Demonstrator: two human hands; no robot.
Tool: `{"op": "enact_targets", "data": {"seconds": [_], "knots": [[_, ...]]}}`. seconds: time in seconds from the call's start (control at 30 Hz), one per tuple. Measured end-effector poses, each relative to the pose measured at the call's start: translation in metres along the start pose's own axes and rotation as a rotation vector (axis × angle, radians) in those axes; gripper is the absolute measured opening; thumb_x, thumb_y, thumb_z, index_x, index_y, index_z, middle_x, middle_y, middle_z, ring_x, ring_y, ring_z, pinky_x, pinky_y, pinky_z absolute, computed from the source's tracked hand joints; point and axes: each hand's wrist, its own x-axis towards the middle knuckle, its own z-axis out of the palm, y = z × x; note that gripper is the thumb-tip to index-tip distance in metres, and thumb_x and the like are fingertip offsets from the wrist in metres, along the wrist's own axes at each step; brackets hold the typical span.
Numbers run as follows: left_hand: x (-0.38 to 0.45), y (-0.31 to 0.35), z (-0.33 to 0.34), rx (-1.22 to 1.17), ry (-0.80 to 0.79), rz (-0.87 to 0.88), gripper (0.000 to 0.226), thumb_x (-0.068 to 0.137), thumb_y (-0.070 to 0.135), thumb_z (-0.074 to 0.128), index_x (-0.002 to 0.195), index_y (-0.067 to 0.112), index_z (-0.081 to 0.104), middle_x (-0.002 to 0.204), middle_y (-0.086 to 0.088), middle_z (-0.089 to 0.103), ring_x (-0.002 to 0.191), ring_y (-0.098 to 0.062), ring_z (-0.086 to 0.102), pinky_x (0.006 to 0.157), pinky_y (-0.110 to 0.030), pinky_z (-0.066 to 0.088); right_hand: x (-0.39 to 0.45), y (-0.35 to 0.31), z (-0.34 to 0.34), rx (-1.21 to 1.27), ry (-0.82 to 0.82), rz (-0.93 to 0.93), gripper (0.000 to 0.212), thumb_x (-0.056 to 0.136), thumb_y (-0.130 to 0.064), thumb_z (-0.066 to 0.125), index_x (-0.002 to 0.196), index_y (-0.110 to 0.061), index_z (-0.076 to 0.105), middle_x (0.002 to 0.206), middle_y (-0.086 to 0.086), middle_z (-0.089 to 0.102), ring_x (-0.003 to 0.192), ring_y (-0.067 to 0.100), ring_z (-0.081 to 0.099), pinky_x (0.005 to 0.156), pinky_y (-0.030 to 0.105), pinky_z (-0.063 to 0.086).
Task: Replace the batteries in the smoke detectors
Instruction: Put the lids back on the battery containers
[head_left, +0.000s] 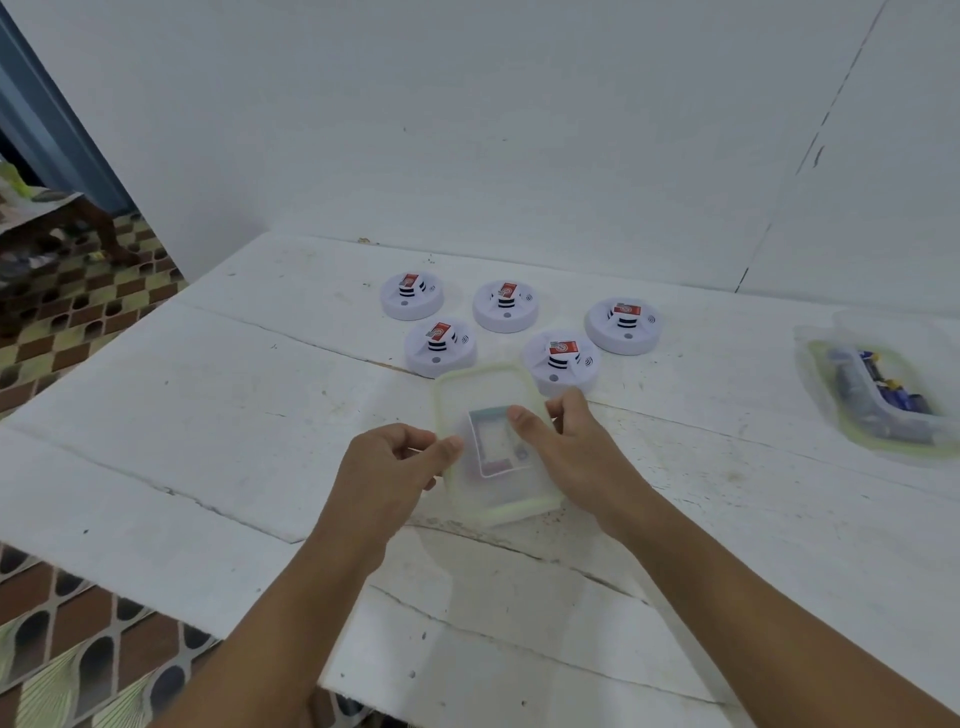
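Note:
Several round white smoke detectors (506, 306) with red labels on top sit grouped at the back of the white table (208, 405). Just in front of them, both hands hold a clear plastic container with a pale green rimmed lid (488, 389). My left hand (395, 462) grips its left edge with thumb on top. My right hand (571, 447) grips its right side, thumb pressed on the lid. A small pale rectangular thing shows through the lid; I cannot tell what it is.
A second clear container (883, 395) with blue batteries inside stands open at the table's right edge. A white wall rises directly behind the table. Patterned floor tiles (78, 322) lie to the left and below the table's front edge.

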Motion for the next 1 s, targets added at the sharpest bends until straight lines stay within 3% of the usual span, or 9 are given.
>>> {"op": "enact_targets", "data": {"seconds": [0.33, 0.5, 0.6, 0.77, 0.87, 0.93, 1.0], "knots": [[-0.001, 0.027, 0.035, 0.304, -0.311, 0.107, 0.029, 0.083, 0.039, 0.084, 0.086, 0.012, 0.072, 0.074, 0.006, 0.077, 0.062, -0.002, 0.065, 0.067, -0.022, 0.048, -0.031, 0.02, -0.05, -0.025, 0.159, 0.046, 0.04, 0.096, -0.057, 0.062, 0.098, -0.02, 0.047, 0.09, -0.002, 0.061, 0.075, 0.015, 0.058, 0.065, 0.031, 0.044], [-0.001, 0.041, 0.079, 0.359, -0.441, 0.161, 0.031, 0.082, 0.041, 0.084, 0.087, 0.013, 0.071, 0.071, 0.01, 0.075, 0.063, 0.0, 0.066, 0.058, -0.013, 0.048, -0.051, 0.037, -0.087, 0.025, 0.295, 0.075, 0.041, 0.096, -0.056, 0.064, 0.098, -0.018, 0.049, 0.084, -0.003, 0.059, 0.07, 0.014, 0.056, 0.063, 0.031, 0.043], [0.002, 0.049, 0.111, 0.334, -0.48, 0.187, 0.03, 0.083, 0.04, 0.084, 0.089, 0.015, 0.07, 0.07, 0.007, 0.074, 0.073, -0.014, 0.068, 0.07, -0.028, 0.055, -0.059, 0.046, -0.107, 0.028, 0.41, 0.094, 0.039, 0.097, -0.053, 0.064, 0.095, -0.017, 0.049, 0.08, -0.004, 0.055, 0.068, 0.013, 0.053, 0.06, 0.029, 0.042], [0.014, 0.064, 0.165, 0.271, -0.521, 0.228, 0.028, 0.089, 0.035, 0.08, 0.093, 0.009, 0.07, 0.072, 0.005, 0.07, 0.072, -0.015, 0.063, 0.051, -0.016, 0.043, -0.055, 0.057, -0.146, -0.065, 0.614, 0.079, 0.032, 0.101, -0.047, 0.061, 0.099, -0.015, 0.069, 0.096, -0.002, 0.069, 0.089, 0.018, 0.064, 0.075, 0.032, 0.048], [0.025, 0.075, 0.193, 0.271, -0.512, 0.239, 0.028, 0.09, 0.035, 0.079, 0.093, 0.008, 0.071, 0.073, 0.003, 0.07, 0.069, -0.012, 0.062, 0.049, -0.017, 0.04, -0.041, 0.059, -0.167, -0.152, 0.672, 0.072, 0.044, 0.104, -0.043, 0.058, 0.103, -0.002, 0.073, 0.099, 0.013, 0.074, 0.096, 0.028, 0.067, 0.088, 0.039, 0.052], [0.035, 0.083, 0.209, 0.232, -0.5, 0.22, 0.028, 0.09, 0.033, 0.079, 0.093, 0.006, 0.072, 0.072, -0.001, 0.07, 0.068, -0.013, 0.064, 0.049, -0.018, 0.039, -0.029, 0.06, -0.178, -0.182, 0.688, 0.059, 0.048, 0.104, -0.042, 0.057, 0.097, 0.003, 0.071, 0.086, 0.016, 0.072, 0.081, 0.029, 0.065, 0.079, 0.039, 0.051], [0.044, 0.092, 0.221, 0.172, -0.501, 0.184, 0.028, 0.091, 0.027, 0.079, 0.095, 0.0, 0.072, 0.075, -0.006, 0.071, 0.068, -0.017, 0.067, 0.046, -0.015, 0.04, -0.016, 0.058, -0.187, -0.21, 0.684, 0.056, 0.053, 0.105, -0.04, 0.057, 0.076, 0.004, 0.06, 0.064, 0.011, 0.053, 0.063, 0.023, 0.049, 0.065, 0.036, 0.038]]}}
